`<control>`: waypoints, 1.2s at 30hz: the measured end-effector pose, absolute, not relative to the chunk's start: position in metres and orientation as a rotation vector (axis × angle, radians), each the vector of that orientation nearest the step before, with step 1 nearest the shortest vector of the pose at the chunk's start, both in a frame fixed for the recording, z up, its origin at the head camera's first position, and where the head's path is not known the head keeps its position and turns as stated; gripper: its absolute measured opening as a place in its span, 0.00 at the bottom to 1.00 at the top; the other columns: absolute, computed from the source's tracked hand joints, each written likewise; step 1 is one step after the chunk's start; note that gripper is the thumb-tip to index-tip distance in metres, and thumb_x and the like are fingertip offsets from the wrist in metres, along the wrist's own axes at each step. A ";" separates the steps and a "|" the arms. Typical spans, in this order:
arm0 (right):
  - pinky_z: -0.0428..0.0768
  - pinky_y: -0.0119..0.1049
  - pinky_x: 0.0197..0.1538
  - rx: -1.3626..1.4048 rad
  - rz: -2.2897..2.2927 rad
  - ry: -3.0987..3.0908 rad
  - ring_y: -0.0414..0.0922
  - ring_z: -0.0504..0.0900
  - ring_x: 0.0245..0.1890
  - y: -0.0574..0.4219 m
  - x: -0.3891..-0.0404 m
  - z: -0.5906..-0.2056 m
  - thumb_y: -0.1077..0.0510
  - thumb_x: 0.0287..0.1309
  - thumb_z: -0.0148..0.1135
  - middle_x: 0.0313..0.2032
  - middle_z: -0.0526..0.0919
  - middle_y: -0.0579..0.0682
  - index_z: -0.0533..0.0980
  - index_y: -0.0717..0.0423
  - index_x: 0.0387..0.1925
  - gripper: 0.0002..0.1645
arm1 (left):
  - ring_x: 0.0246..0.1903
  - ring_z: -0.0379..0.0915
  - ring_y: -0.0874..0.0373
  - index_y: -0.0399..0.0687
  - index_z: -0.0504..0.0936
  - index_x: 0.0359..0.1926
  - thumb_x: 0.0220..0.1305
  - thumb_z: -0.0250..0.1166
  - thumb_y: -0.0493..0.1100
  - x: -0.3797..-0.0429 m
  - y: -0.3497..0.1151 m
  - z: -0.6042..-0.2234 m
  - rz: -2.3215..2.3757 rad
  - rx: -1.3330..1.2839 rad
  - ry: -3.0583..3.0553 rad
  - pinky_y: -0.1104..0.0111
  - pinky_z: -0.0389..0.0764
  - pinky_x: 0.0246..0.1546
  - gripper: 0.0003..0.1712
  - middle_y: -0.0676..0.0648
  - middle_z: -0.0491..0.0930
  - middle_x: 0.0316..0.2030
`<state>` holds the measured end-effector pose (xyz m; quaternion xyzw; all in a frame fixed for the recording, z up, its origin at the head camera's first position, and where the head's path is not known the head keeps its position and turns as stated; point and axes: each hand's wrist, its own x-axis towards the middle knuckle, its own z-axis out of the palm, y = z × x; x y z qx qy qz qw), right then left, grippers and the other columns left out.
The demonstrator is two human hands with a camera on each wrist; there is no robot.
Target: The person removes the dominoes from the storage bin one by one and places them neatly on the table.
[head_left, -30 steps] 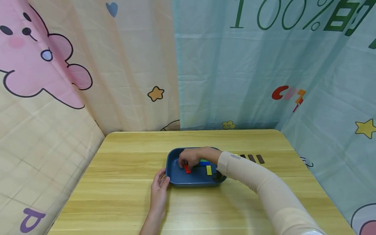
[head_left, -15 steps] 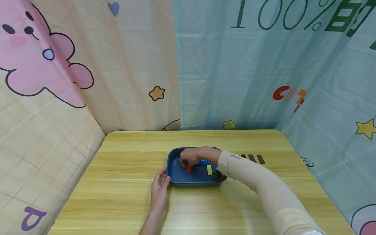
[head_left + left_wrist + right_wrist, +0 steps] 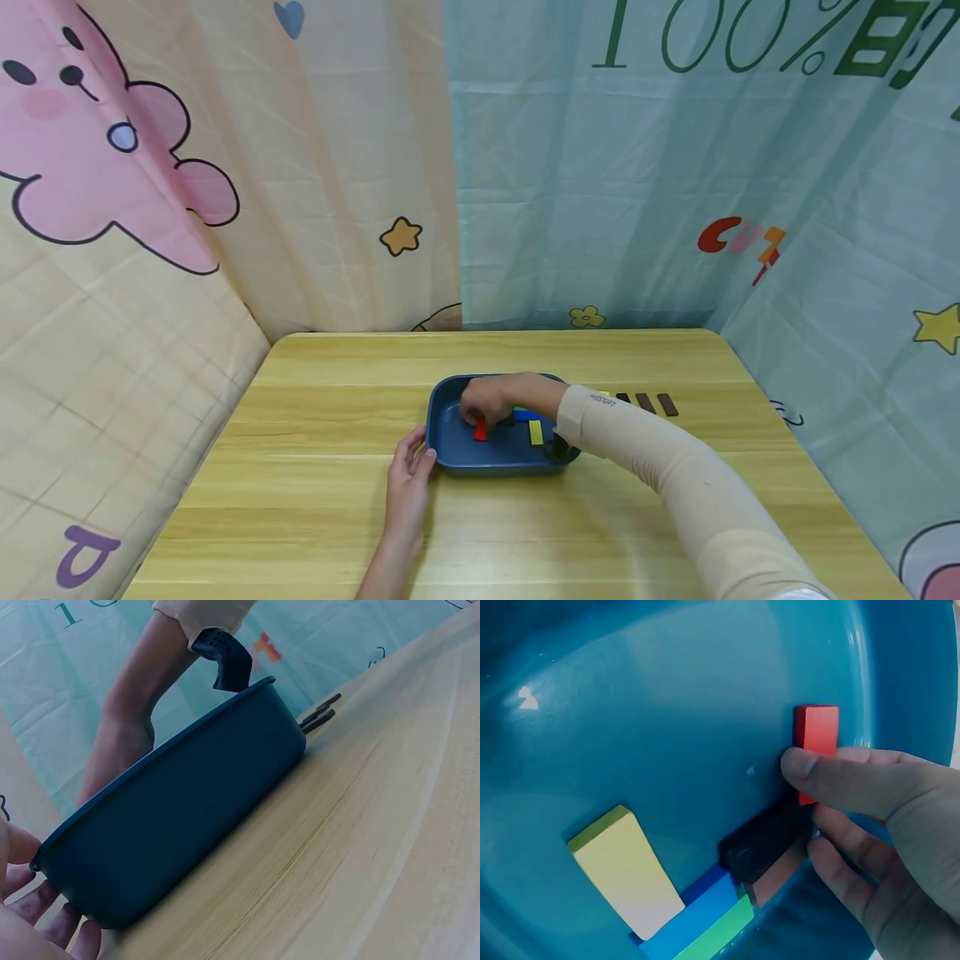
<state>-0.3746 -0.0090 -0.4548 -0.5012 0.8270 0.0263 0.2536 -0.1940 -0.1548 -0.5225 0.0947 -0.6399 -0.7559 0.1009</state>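
My right hand (image 3: 486, 401) reaches down into a blue plastic tub (image 3: 495, 470). Between its thumb and fingers it pinches a small red block (image 3: 817, 729), close to the tub's wall in the right wrist view. Beneath those fingers lie a black block (image 3: 761, 840) and a brown block (image 3: 780, 874), both partly hidden. A blue block (image 3: 694, 915) and a green block (image 3: 718, 930) lie side by side near them, with a yellow block (image 3: 626, 874) touching the blue one. My left hand (image 3: 408, 479) holds the tub's left end, its fingertips against the rim and outer wall.
On the wooden table (image 3: 300, 467), several dark brown blocks (image 3: 667, 405) lie in a row right of the tub. A bit of yellow (image 3: 604, 393) shows behind the sleeved right forearm (image 3: 645, 446). Printed curtains (image 3: 540, 208) hang behind the table.
The red block has turned from a slant to nearly straight in my right fingers. My left hand stays at the tub's left end.
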 end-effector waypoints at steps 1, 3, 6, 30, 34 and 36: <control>0.77 0.28 0.36 -1.355 0.076 2.255 0.41 0.75 0.32 -0.009 -0.374 -0.455 0.63 0.57 0.78 0.30 0.79 0.43 0.78 0.48 0.30 0.13 | 0.68 0.63 0.33 0.31 0.65 0.72 0.77 0.53 0.31 -0.194 -0.155 -0.522 -2.231 0.277 -1.891 0.70 0.78 0.58 0.25 0.28 0.66 0.70; 0.76 0.28 0.34 -1.346 0.083 2.267 0.41 0.75 0.31 -0.009 -0.373 -0.456 0.62 0.57 0.78 0.29 0.78 0.43 0.78 0.48 0.29 0.14 | 0.69 0.64 0.35 0.32 0.65 0.72 0.78 0.53 0.31 -0.195 -0.155 -0.522 -2.244 0.295 -1.891 0.68 0.77 0.60 0.25 0.29 0.66 0.70; 0.75 0.29 0.32 -1.349 0.074 2.278 0.40 0.75 0.29 -0.009 -0.371 -0.455 0.63 0.58 0.77 0.28 0.78 0.43 0.77 0.47 0.29 0.14 | 0.69 0.64 0.36 0.33 0.65 0.72 0.78 0.52 0.31 -0.195 -0.155 -0.521 -2.258 0.317 -1.891 0.63 0.75 0.63 0.25 0.30 0.66 0.70; 0.73 0.31 0.33 -1.316 -0.378 2.383 0.39 0.73 0.27 0.034 -0.368 -0.423 0.56 0.69 0.67 0.25 0.76 0.41 0.77 0.48 0.30 0.10 | 0.69 0.64 0.36 0.34 0.66 0.73 0.79 0.53 0.33 -0.193 -0.150 -0.520 -2.251 0.318 -1.897 0.64 0.75 0.63 0.25 0.31 0.66 0.71; 0.72 0.32 0.32 -1.323 -0.474 2.364 0.40 0.72 0.26 0.043 -0.365 -0.419 0.56 0.69 0.66 0.25 0.75 0.42 0.76 0.49 0.31 0.09 | 0.69 0.64 0.35 0.33 0.66 0.72 0.78 0.53 0.31 -0.192 -0.150 -0.520 -2.243 0.321 -1.902 0.65 0.75 0.62 0.25 0.31 0.67 0.70; 0.71 0.32 0.32 -1.319 -0.524 2.365 0.40 0.72 0.25 0.048 -0.363 -0.418 0.56 0.69 0.65 0.24 0.74 0.42 0.76 0.49 0.30 0.10 | 0.69 0.64 0.36 0.33 0.66 0.72 0.78 0.53 0.31 -0.192 -0.150 -0.521 -2.239 0.318 -1.902 0.66 0.75 0.62 0.25 0.31 0.67 0.70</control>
